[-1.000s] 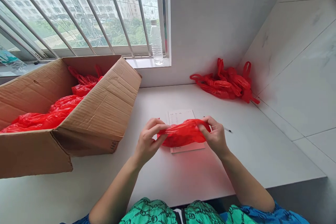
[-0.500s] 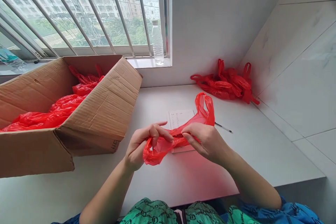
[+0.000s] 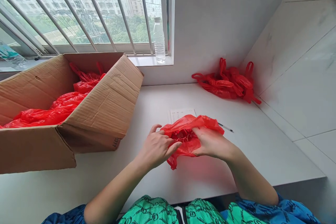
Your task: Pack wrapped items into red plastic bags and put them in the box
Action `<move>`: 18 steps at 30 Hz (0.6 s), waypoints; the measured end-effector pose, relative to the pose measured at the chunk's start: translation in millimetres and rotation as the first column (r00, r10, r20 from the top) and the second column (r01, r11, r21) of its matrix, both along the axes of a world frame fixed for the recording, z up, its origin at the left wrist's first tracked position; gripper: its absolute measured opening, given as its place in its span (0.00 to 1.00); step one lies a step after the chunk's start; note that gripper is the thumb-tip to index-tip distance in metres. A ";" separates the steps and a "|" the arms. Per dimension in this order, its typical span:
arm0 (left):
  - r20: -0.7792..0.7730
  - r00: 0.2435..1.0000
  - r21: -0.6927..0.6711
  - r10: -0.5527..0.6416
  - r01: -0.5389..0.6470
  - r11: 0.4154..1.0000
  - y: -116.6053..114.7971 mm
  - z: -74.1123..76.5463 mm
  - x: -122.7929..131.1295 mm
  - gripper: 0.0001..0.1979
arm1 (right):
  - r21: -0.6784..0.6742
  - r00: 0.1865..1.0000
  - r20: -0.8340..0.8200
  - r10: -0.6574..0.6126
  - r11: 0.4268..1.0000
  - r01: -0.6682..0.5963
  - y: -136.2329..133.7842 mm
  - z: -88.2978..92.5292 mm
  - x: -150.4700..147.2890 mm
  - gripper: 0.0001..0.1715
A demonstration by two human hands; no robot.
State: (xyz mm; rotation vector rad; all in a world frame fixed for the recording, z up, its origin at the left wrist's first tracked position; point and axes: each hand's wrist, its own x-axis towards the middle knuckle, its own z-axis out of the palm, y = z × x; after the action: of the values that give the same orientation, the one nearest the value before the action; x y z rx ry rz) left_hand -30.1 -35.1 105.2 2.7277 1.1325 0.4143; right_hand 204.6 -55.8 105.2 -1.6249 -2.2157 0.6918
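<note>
A red plastic bag (image 3: 187,149) is held just above the table, its mouth spread wide towards me. Inside it lies a cluster of small dark red pieces (image 3: 183,135), too fine to name. At the left side of the mouth my left hand (image 3: 157,147) holds the rim, its thumb stretched across the front. My right hand (image 3: 214,143) grips the right side, its fingers partly hidden within the bag and its thumb low at the rim. Behind the bag, a sheet of paper with writing (image 3: 181,113) is partly covered. A pen (image 3: 226,127) lies to the right of it.
On the left stands an open cardboard box (image 3: 105,101) holding red bags (image 3: 65,101). More red plastic bags (image 3: 231,82) are heaped in the back right corner of the white table (image 3: 262,150). A water bottle (image 3: 159,42) stands on the sill by the barred window.
The bag's mouth has been opened, showing the red pieces inside. Its raised handle has dropped. My right fingers have gone into the bag, and my left hand has turned with its back upwards.
</note>
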 end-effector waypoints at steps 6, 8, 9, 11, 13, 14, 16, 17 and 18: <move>-0.148 0.977 0.068 0.151 -0.142 0.987 3.0 -16.9 -7.4 0.14 | 0.102 0.982 -0.190 0.003 0.995 0.016 -1.5 -4.8 2.7 0.22; -0.197 0.970 0.044 0.144 -0.138 0.989 2.1 -19.1 -8.3 0.15 | 0.105 0.971 -0.237 0.019 0.994 0.006 -2.1 -3.9 2.5 0.21; -0.213 0.968 0.032 0.136 -0.133 0.991 1.5 -20.0 -8.4 0.17 | 0.108 0.967 -0.255 0.025 0.994 0.003 -2.1 -3.8 3.2 0.22; -0.220 0.968 0.020 0.125 -0.124 0.992 0.5 -21.2 -7.7 0.20 | 0.103 0.964 -0.263 0.023 0.995 0.004 -1.7 -5.7 7.2 0.27; -0.195 0.975 0.015 0.110 -0.109 0.994 0.0 -20.8 -6.0 0.22 | 0.080 0.972 -0.235 0.008 0.997 0.011 -1.2 -10.5 13.6 0.30; -0.176 0.979 0.012 0.100 -0.100 0.995 -0.1 -19.7 -4.7 0.23 | 0.075 0.976 -0.218 0.000 0.997 0.017 -0.8 -13.7 17.0 0.31; -0.141 0.986 0.010 0.087 -0.086 0.996 0.0 -16.2 -1.1 0.24 | 0.098 0.980 -0.201 -0.013 0.995 0.033 0.9 -20.6 22.4 0.28; -0.133 0.987 0.013 0.087 -0.086 0.996 0.3 -14.1 1.1 0.25 | 0.124 0.980 -0.196 -0.012 0.992 0.037 2.3 -24.1 23.7 0.26; -0.130 0.987 0.020 0.093 -0.091 0.996 0.7 -12.1 3.3 0.25 | 0.161 0.980 -0.198 -0.014 0.986 0.046 4.3 -27.8 23.9 0.23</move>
State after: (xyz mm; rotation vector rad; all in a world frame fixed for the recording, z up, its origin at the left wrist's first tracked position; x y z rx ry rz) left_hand -26.8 -34.4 93.0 2.7573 1.2966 0.2596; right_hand 228.5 -51.6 77.5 -1.4407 -2.0452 0.6140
